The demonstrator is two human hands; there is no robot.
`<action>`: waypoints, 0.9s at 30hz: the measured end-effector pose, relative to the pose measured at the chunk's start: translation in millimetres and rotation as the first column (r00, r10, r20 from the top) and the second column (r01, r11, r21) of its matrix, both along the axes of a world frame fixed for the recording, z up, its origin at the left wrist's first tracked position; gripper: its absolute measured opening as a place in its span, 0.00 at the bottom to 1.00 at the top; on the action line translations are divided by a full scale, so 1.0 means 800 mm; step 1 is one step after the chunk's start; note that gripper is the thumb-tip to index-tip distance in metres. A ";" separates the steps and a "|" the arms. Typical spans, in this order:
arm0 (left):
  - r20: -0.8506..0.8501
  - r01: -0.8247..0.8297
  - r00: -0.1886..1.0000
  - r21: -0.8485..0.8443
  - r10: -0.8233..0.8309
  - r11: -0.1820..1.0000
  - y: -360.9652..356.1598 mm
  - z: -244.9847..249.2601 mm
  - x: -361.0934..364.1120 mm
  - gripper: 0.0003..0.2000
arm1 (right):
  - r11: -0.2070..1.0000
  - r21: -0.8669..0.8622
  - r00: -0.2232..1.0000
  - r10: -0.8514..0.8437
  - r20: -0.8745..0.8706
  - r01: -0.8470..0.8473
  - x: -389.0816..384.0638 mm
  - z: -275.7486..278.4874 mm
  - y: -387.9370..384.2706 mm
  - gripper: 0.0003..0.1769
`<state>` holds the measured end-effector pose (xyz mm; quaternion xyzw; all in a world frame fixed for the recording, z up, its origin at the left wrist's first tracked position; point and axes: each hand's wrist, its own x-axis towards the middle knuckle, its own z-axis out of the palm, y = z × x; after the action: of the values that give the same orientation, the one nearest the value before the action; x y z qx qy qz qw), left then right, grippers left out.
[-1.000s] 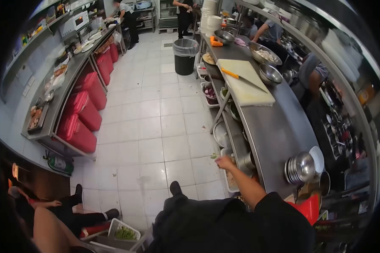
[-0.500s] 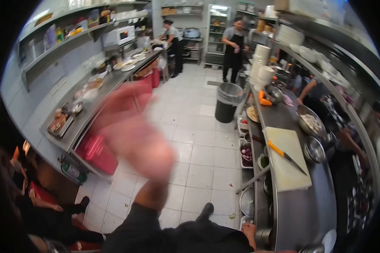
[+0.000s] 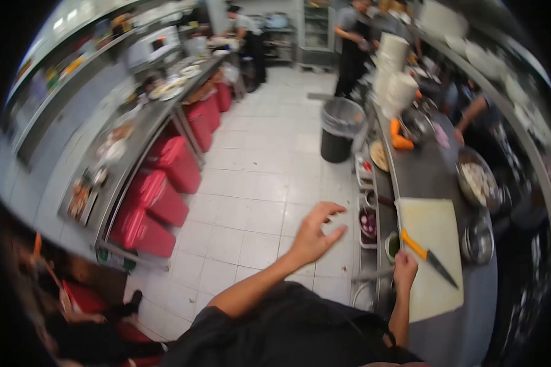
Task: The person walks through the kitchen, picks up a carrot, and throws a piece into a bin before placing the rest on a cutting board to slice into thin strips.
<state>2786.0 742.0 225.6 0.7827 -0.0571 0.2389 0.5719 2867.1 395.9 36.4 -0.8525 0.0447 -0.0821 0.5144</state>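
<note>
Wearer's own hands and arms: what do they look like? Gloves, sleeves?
Left hand and right hand are both ungloved, with no watch or rings that I can make out. Forearms uncovered; the plain black left sleeve ends near the elbow. Right sleeve's edge is unclear.

knife handle (image 3: 414, 244): orange | bins (image 3: 175, 164): red | cutting board (image 3: 431, 257): pale yellow
</note>
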 end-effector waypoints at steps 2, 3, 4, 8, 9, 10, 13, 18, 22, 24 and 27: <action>-0.061 -0.020 0.998 -0.032 0.018 0.999 0.020 -0.023 0.046 0.17 | 0.997 0.015 0.993 -0.077 -0.084 0.079 0.023 0.042 0.011 0.10; -0.104 -0.033 0.994 -0.041 0.029 0.999 0.030 -0.031 0.072 0.17 | 0.991 0.017 0.983 -0.130 -0.129 0.133 0.037 0.037 0.004 0.10; -0.120 -0.017 0.993 -0.022 0.014 1.000 0.039 -0.041 0.101 0.17 | 0.980 0.019 0.976 -0.193 -0.098 0.196 0.048 0.032 -0.002 0.10; -0.207 0.134 0.971 0.041 -0.123 0.990 0.055 -0.063 0.221 0.17 | 0.911 -0.069 0.914 -0.406 0.019 0.406 0.069 -0.005 -0.012 0.08; -0.211 0.197 0.960 0.038 -0.185 0.980 0.050 -0.067 0.257 0.18 | 0.879 -0.117 0.886 -0.459 0.059 0.463 0.071 -0.006 -0.019 0.07; -0.169 0.263 0.954 0.071 -0.249 0.962 0.044 -0.071 0.292 0.18 | 0.854 -0.089 0.858 -0.504 0.102 0.512 0.070 -0.003 -0.015 0.07; -0.193 0.462 0.879 0.124 -0.436 0.878 0.017 -0.070 0.380 0.18 | 0.756 -0.059 0.757 -0.653 0.015 0.652 0.059 0.019 0.009 0.07; -0.236 0.708 0.702 0.135 -0.672 0.693 -0.041 -0.092 0.476 0.19 | 0.606 -0.140 0.604 -0.795 -0.056 0.783 0.061 0.048 0.050 0.13; -0.369 0.831 0.490 -0.075 -0.790 0.551 -0.094 -0.133 0.503 0.20 | 0.508 -0.205 0.499 -0.861 -0.100 0.836 0.081 0.025 0.056 0.25; -0.364 0.867 0.440 -0.065 -0.821 0.493 -0.121 -0.136 0.504 0.20 | 0.461 -0.203 0.456 -0.887 -0.078 0.864 0.097 0.034 0.062 0.29; -0.347 0.887 0.425 -0.025 -0.836 0.461 -0.150 -0.130 0.493 0.19 | 0.418 -0.217 0.408 -0.909 -0.090 0.882 0.108 0.038 0.060 0.36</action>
<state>3180.5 622.2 121.5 0.7120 -0.3789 -0.2200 0.5487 2953.8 443.7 66.5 -0.7318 0.5382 -0.2643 0.3241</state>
